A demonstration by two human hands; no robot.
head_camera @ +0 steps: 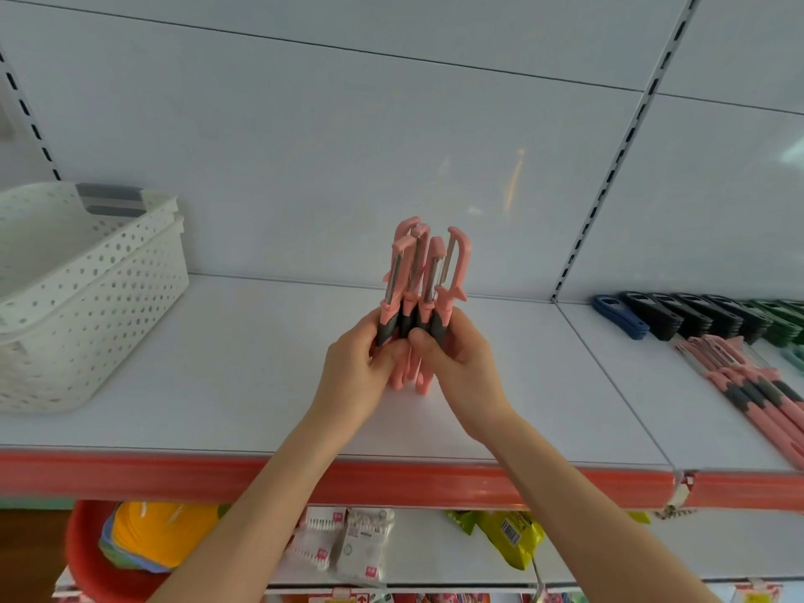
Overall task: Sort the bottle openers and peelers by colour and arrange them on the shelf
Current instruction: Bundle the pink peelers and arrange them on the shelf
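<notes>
Several pink peelers with grey grips stand upright in one bunch between my hands, blades pointing up, above the middle of the white shelf. My left hand curls round the grips from the left. My right hand wraps them from the right, with its thumb laid across the front, so both hands clasp the bunch tightly together. The pink handle ends poke out below my fingers; I cannot tell whether they touch the shelf board. On the far left of the shelf sits a white perforated basket with a grey handle at its far rim. On the next shelf section to the right, against the back panel, runs a row of bottle openers: blue bottle openers first, then black bottle openers, then green bottle openers at the edge of view. Just nearer than that row, more peelers of the same pink lie flat side by side, handles towards me. A red strip runs along the shelf's near edge. Below it, a lower shelf holds white packets, green packets and a red basin of coloured items.
</notes>
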